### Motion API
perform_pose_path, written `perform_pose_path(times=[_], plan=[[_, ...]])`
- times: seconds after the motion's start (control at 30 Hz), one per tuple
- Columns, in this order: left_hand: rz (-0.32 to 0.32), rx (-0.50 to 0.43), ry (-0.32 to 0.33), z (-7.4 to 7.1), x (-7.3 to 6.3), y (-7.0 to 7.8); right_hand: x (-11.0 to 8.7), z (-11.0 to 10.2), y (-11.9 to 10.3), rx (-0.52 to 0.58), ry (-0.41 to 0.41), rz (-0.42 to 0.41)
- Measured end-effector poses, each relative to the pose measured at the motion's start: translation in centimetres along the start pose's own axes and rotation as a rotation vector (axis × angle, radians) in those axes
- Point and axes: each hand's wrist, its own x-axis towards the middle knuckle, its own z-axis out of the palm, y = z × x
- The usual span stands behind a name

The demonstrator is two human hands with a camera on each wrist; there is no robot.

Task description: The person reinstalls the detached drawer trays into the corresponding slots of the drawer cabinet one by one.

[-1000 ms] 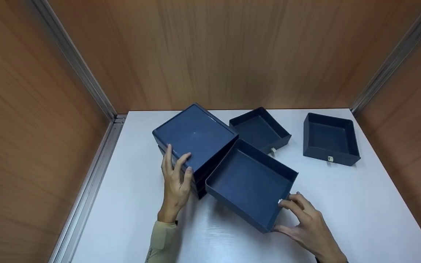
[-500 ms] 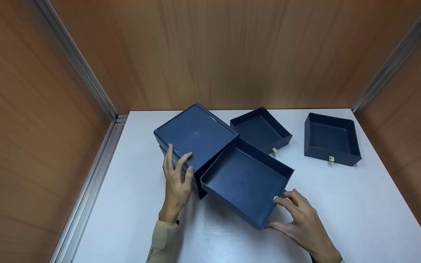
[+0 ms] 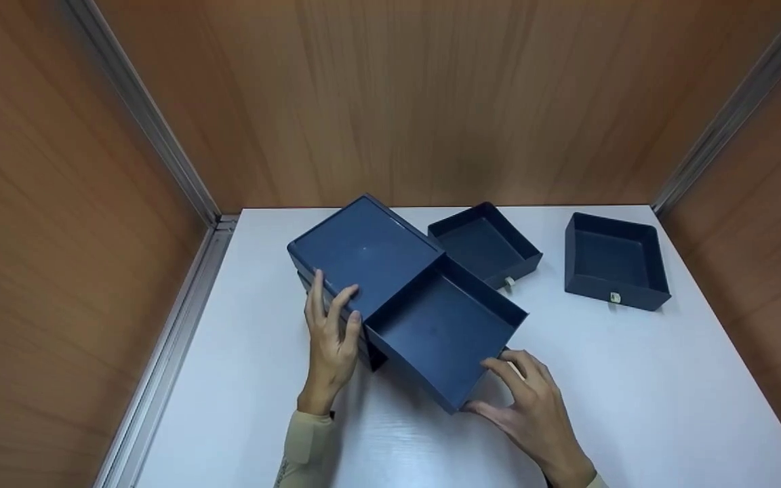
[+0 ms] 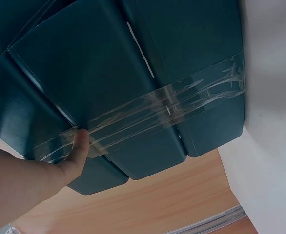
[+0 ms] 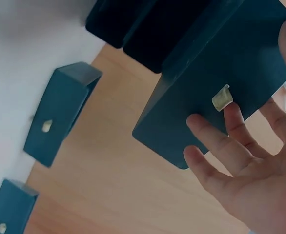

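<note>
A dark blue drawer cabinet (image 3: 367, 251), its stacked tiers bound by clear tape (image 4: 167, 107), stands turned at an angle on the table. My left hand (image 3: 329, 352) rests against its near side, fingertips on the top edge and thumb along the side. A large blue drawer (image 3: 441, 339) sits with its back end in the cabinet's upper opening; most of it sticks out. At the drawer's front, my right hand (image 3: 529, 403) holds it, index finger over the rim and the other fingers against the front face. A pale pull tab (image 5: 222, 98) shows between those fingers.
Behind the large drawer lies a smaller blue drawer (image 3: 482, 245). Another small drawer (image 3: 614, 261) lies at the right. Both have pale tabs. The white table (image 3: 228, 379) is bounded by wooden panels (image 3: 431, 102) at the back and sides.
My right hand has moved left with the large drawer, whose back end has gone further into the cabinet opening and lined up with it. The left hand stays on the cabinet.
</note>
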Motion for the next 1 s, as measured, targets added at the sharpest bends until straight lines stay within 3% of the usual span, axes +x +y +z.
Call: perform_pose_path(times=[0.3, 0.63, 1.0], plan=[[0.0, 0.009, 0.015, 0.1, 0.1, 0.0, 0.7, 1.4, -0.7, 0.001, 0.049, -0.011], [-0.014, 0.013, 0.011, 0.1, 0.1, 0.1, 1.7, 2.9, -1.3, 0.031, 0.145, -0.089], [-0.009, 0.006, 0.017, 0.5, -0.2, 0.0, 2.4, 4.7, -1.9, 0.048, 0.167, -0.097]])
